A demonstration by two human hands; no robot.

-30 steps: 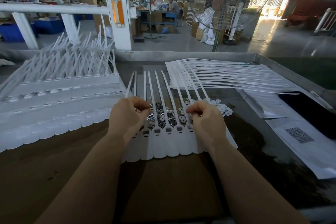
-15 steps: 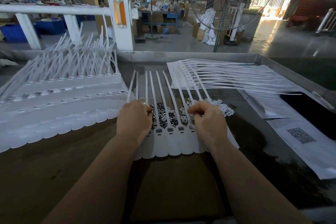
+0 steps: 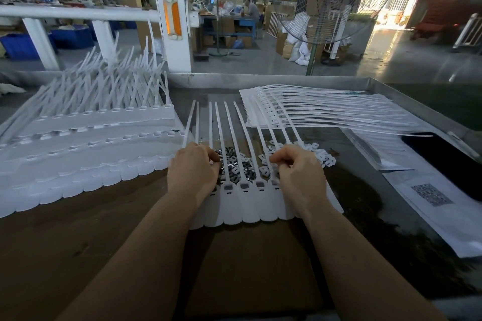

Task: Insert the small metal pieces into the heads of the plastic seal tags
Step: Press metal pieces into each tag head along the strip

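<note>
A factory hall with a standing fan (image 3: 333,0) and a white railing post (image 3: 173,23) is seen beyond a metal-rimmed work table (image 3: 273,78) covered by a dull brown sheet. A strip of white plastic seal tags (image 3: 250,203) is laid flat at the centre, flag ends toward the person, thin tails fanned away. Four heads (image 3: 245,185) are visible between the hands, each with a dark rectangular pocket; whether metal already sits in them cannot be told. Under the tails a heap of small metal pieces (image 3: 236,164), shiny and clip-shaped, is spread, with small white plastic caps (image 3: 320,154) just beside it. The left hand (image 3: 194,172) is curled, fingertips pinched at the heap's edge, apparently on one piece. The right hand (image 3: 297,172) is loosely clenched over the strip's right heads; what it grasps cannot be told. The picking-and-seating step appears to be in hand; next, a piece would need to be squared to an open pocket and pressed home. Moulded strips (image 3: 86,138) are stacked at left.
</note>
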